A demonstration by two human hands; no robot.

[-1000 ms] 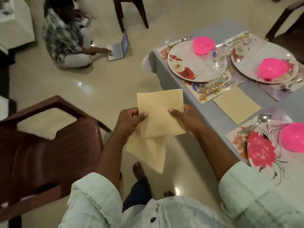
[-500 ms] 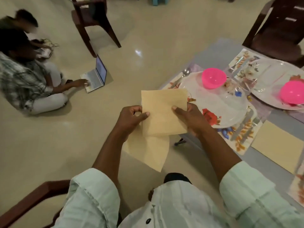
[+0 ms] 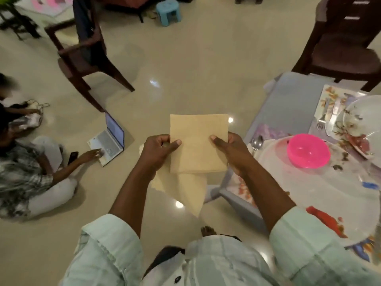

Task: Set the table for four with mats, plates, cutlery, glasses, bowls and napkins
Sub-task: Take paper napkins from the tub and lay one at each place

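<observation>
Napkins (image 3: 199, 145), tan and matte, sit in both hands out over the floor, clear of the bench: the top one is a flat square held upright, while another sheet (image 3: 185, 190) hangs limp below it, its corner pointing down. The left hand (image 3: 158, 150) has its grip clamped on the square's left edge, thumb pressed on the front and fingers curled behind; the right hand (image 3: 231, 150) has its grip clamped on the right edge in the same way. Pale green sleeves (image 3: 305, 242), loosely woven and rolled at the forearm, lead back from both grips. Just right of the right grip lies the bench (image 3: 288, 104), grey and smooth, with a round white plate (image 3: 321, 195) printed with red flowers on a patterned mat (image 3: 362, 248). On that plate stands a glossy pink plastic bowl (image 3: 308, 151), and a metal spoon (image 3: 256, 143) lies by the plate's rim nearest the grip. Farther right, a second mat (image 3: 327, 98) carries a fork (image 3: 322, 118) and another flowered plate (image 3: 362, 122). Left of the left grip, well apart, an open laptop (image 3: 109, 141) rests on the shiny cream floor (image 3: 185, 69) beside a seated person (image 3: 31, 174). Beyond stand dark wooden chairs (image 3: 86, 50) and a small blue stool (image 3: 168, 12).
</observation>
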